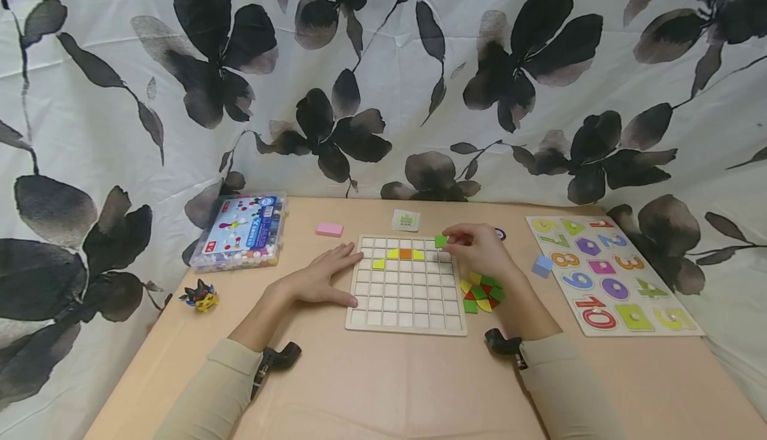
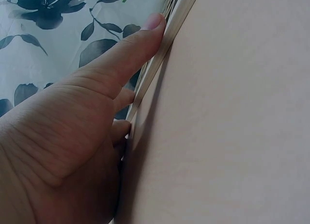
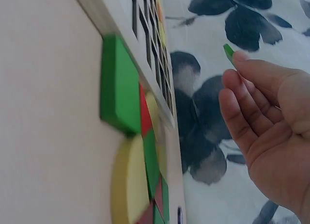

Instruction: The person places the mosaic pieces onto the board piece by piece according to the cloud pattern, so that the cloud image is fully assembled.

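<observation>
A white grid board (image 1: 407, 327) lies on the table. Set in its cells are an orange square (image 1: 405, 254) and several yellow pieces (image 1: 378, 265). My left hand (image 1: 320, 276) rests along the board's left side, fingers stretched out, the thumb (image 2: 140, 42) against the edge in the left wrist view. Over the board's far right corner, my right hand (image 1: 484, 248) pinches a green square tile (image 1: 441, 241) between thumb and fingertips. The right wrist view shows this tile raised, edge-on. A pile of green, red and yellow pieces (image 1: 484, 293) lies beside the board's right edge, below the right hand.
A small patterned card (image 1: 406, 220) and a pink block (image 1: 329, 229) lie beyond the board. At left are a clear bead box (image 1: 242, 232) and a small figure (image 1: 201, 295). At right, a blue block (image 1: 542, 266) sits by a number puzzle board (image 1: 611, 277).
</observation>
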### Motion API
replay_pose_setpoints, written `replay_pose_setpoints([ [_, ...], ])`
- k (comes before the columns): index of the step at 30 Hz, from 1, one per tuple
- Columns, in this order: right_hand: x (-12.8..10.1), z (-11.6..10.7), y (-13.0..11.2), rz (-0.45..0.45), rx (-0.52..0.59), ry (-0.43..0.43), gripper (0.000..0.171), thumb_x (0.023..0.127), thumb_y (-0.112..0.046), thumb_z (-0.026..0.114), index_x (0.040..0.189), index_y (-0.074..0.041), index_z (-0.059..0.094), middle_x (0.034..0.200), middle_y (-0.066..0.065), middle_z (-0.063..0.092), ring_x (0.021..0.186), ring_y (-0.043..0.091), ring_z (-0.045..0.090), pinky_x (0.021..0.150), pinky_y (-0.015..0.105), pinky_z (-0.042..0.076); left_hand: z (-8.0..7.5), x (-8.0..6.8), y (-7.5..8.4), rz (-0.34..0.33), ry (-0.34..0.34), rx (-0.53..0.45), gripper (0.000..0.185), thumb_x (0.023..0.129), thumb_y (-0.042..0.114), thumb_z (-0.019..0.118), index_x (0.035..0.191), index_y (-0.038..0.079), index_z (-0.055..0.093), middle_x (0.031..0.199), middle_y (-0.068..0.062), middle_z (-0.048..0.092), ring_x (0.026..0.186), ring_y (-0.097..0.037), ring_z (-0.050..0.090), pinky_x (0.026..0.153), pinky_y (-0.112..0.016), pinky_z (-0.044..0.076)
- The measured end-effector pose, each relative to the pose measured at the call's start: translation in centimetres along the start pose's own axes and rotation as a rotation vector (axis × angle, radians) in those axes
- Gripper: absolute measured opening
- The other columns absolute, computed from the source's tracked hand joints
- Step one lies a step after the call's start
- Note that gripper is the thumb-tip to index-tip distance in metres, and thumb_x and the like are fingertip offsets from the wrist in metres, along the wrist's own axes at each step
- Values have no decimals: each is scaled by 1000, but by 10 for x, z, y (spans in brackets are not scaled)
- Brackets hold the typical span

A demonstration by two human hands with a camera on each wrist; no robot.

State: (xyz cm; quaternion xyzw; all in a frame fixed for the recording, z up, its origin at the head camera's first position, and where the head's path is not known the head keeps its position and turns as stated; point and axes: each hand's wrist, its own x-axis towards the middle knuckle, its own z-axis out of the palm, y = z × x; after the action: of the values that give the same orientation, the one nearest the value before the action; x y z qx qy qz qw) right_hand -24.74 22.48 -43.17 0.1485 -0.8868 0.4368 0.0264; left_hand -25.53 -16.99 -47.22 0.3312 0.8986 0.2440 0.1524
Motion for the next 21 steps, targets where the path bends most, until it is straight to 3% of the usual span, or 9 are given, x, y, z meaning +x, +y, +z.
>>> replay_pose_setpoints([
  [10, 7, 31, -13, -20, 87, 36, 26, 92, -14, 81, 116, -6, 77, 93, 7, 72, 80, 21, 62, 65, 20, 53, 0, 1, -1, -6, 1, -2, 107, 84, 67, 76, 167, 22, 25, 176, -11, 5, 164, -32, 1, 132, -56, 3],
  [21, 13, 55, -22, -20, 95, 35, 23, 90, -14, 82, 112, -7, 77, 88, 5, 70, 76, 19, 60, 63, 21, 50, 0, 0, 1, -12, -9, -1, 107, 84, 66, 76, 167, 22, 25, 177, -11, 4, 164, -32, 1, 132, -56, 3],
])
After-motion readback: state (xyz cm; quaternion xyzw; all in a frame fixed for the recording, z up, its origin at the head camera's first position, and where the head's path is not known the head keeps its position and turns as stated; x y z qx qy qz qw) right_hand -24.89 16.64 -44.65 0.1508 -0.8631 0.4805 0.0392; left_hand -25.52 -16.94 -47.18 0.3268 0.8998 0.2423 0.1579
